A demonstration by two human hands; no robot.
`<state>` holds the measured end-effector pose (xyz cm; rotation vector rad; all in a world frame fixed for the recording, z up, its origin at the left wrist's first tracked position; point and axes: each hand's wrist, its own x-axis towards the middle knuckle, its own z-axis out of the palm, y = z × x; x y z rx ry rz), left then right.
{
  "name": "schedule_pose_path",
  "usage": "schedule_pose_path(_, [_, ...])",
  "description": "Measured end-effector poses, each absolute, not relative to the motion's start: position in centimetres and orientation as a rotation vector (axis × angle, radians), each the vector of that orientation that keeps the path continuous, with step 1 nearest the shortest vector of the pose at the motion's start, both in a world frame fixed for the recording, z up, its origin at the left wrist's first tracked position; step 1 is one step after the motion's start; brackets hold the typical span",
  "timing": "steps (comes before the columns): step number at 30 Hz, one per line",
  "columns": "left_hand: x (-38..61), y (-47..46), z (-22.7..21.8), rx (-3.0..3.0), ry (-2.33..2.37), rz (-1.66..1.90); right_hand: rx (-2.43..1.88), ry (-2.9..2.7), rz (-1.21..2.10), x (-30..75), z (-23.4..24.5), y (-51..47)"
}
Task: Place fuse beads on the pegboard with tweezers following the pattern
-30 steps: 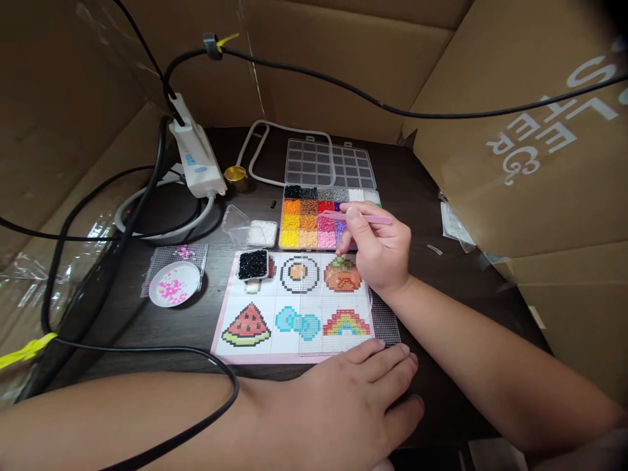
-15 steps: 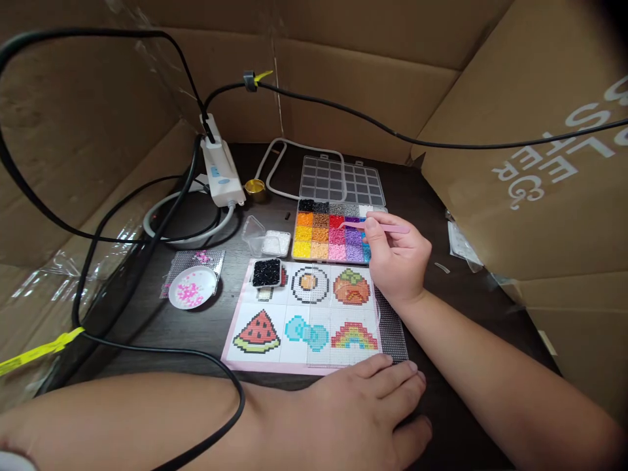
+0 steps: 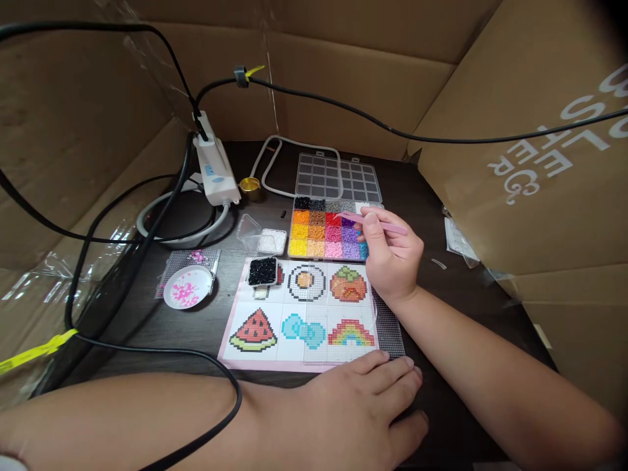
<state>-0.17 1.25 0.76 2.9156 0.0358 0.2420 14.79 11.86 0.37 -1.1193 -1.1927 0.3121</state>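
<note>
My right hand (image 3: 392, 252) pinches pink tweezers (image 3: 375, 222) whose tips reach over the red and purple compartments of an open bead box (image 3: 321, 232) filled with sorted colours. My left hand (image 3: 363, 409) lies flat, fingers stretched out, on the near edge of a pink-bordered pattern sheet (image 3: 301, 311) showing a watermelon, a bow, a rainbow, an egg and a persimmon. A clear pegboard (image 3: 343, 307) covers the sheet's right part. A small tray of black beads (image 3: 263, 270) sits on the sheet's top left corner.
A white dish of pink beads (image 3: 186, 288) rests on a second pegboard at left. A small clear box of white beads (image 3: 269, 241), a gold cap (image 3: 250, 185), a white power adapter (image 3: 216, 170) and black cables (image 3: 147, 347) lie around. Cardboard walls (image 3: 530, 163) enclose the dark table.
My right hand has lifted from the sheet's top edge up over the bead box, the tweezers now reaching over its compartments. The left hand stays flat. The view has shifted a little.
</note>
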Motion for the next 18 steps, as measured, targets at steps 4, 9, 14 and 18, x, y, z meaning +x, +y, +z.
schedule_pose_path(4, [-0.11, 1.33, 0.85, 2.891, 0.016, 0.192, -1.133, -1.177, 0.356, 14.61, 0.60, 11.74])
schedule_pose_path(9, [-0.16, 1.37, 0.91, 2.862, -0.003, 0.187, -1.148, -1.234, 0.322, 14.70, 0.69, 11.41])
schedule_pose_path(14, [-0.25, 1.42, 1.08, 2.834, 0.009, 0.191, -1.186, -1.227, 0.307, 14.67, 0.87, 11.13])
schedule_pose_path(18, [-0.23, 1.42, 1.10, 2.826, 0.010, 0.174, -1.152, -1.190, 0.383, 14.66, 0.65, 11.21])
